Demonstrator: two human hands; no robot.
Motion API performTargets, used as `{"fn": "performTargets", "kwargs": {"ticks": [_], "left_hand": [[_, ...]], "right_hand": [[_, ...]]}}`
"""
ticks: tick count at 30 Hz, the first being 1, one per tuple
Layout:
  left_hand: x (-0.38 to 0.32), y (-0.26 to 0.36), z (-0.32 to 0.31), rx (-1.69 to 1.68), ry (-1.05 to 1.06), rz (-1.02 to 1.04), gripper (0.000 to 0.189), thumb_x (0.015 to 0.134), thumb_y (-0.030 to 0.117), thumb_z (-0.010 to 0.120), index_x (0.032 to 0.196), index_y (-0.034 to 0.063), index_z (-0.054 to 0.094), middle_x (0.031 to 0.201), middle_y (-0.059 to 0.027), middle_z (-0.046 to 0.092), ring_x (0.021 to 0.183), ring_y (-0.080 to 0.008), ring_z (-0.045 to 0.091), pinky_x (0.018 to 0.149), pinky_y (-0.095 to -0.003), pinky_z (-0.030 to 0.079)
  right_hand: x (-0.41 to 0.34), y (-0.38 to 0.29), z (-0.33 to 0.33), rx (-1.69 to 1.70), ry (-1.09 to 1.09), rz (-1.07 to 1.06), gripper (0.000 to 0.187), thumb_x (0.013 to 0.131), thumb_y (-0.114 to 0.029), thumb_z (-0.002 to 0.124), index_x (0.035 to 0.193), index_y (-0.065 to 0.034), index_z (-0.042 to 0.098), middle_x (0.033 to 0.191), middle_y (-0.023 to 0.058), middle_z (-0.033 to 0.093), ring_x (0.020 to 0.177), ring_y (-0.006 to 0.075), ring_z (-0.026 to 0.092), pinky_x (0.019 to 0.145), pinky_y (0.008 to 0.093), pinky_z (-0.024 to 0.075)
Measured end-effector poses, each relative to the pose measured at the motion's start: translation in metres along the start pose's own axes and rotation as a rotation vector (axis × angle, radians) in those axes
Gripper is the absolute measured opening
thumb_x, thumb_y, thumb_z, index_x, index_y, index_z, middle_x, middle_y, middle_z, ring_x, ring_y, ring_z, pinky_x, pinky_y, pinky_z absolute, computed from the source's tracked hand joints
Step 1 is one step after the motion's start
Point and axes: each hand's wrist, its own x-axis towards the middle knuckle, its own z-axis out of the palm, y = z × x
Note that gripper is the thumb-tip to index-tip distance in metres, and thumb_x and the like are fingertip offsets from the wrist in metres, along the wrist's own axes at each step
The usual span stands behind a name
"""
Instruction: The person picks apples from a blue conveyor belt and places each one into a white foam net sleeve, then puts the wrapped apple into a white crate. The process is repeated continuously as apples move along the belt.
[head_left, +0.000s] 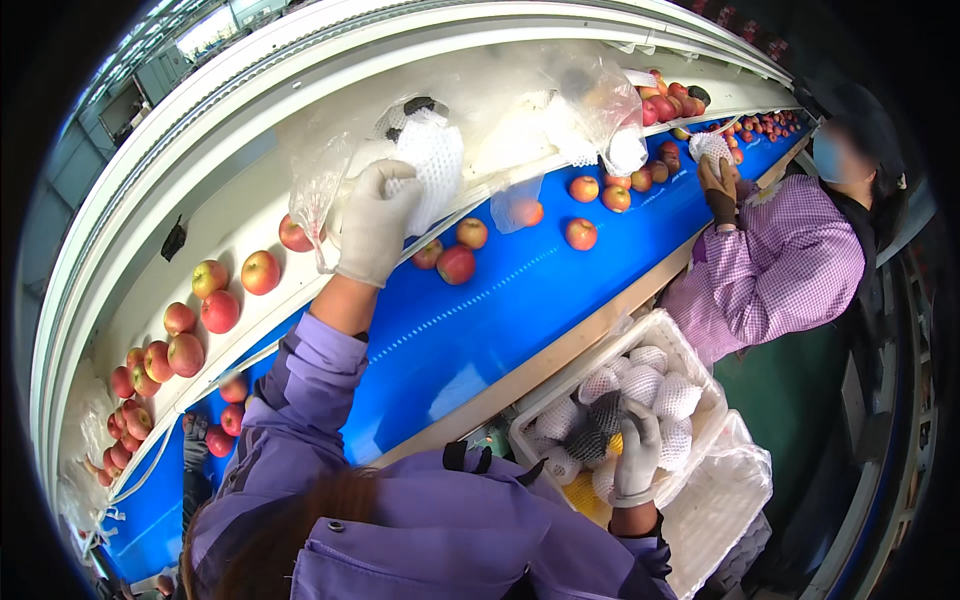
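Observation:
My left hand, in a white knit glove, pinches the near side of a white foam net sleeve over the white side ledge. A clear plastic bag hangs just left of that wrist. My right hand, also gloved, is lowered into a white crate beside me. The crate holds several fruits in white foam nets. Next to my right fingers lies a fruit in a black net; whether they grip it is hidden. Yellow netting shows at the crate's near side.
A blue conveyor belt carries loose apples. More apples line the white ledge. A co-worker at the right holds a netted fruit. Another person's dark-gloved hand reaches over the belt at lower left.

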Motion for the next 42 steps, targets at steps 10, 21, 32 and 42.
{"fn": "performTargets", "kwargs": {"ticks": [10,21,32,42], "left_hand": [[-0.215,0.043,-0.071,-0.587,-0.468,-0.475,0.067,0.103,0.005,0.071,0.164,0.0012,0.043,0.143,-0.0126,0.062,0.130,-0.0212,0.063,0.113,-0.0359,0.050],[-0.303,0.002,-0.119,-0.521,0.119,-0.509,0.014,0.107,0.011,0.068,0.116,-0.0005,0.068,0.120,-0.0064,0.070,0.101,-0.0117,0.066,0.092,-0.0279,0.055],[-0.312,-0.014,-0.150,-0.527,0.079,-0.667,0.020,0.108,0.021,0.068,0.116,0.0031,0.069,0.106,-0.0012,0.071,0.098,-0.0077,0.065,0.085,-0.0279,0.055],[-0.301,-0.081,-0.178,-0.300,-0.067,-0.793,0.038,0.098,0.032,0.083,0.119,0.0021,0.072,0.109,-0.0088,0.075,0.099,-0.0188,0.072,0.090,-0.0353,0.058]], "right_hand": [[0.013,-0.147,0.175,0.483,-0.812,0.273,0.040,0.100,0.001,0.065,0.140,0.0000,0.059,0.123,0.0101,0.071,0.113,0.0209,0.071,0.095,0.0357,0.0581],[-0.055,-0.103,0.269,0.504,-1.021,0.470,0.041,0.121,-0.029,0.041,0.138,0.0009,0.062,0.114,0.0112,0.071,0.098,0.0173,0.070,0.085,0.0327,0.0600],[-0.065,-0.100,0.287,0.799,-1.493,0.957,0.052,0.113,-0.040,0.056,0.144,0.0023,0.060,0.132,0.0152,0.072,0.121,0.0288,0.070,0.105,0.0432,0.0570],[-0.058,-0.120,0.285,0.814,-1.640,0.753,0.046,0.104,-0.016,0.068,0.143,0.0069,0.063,0.140,0.0154,0.072,0.127,0.0286,0.070,0.108,0.0405,0.0558]]}}
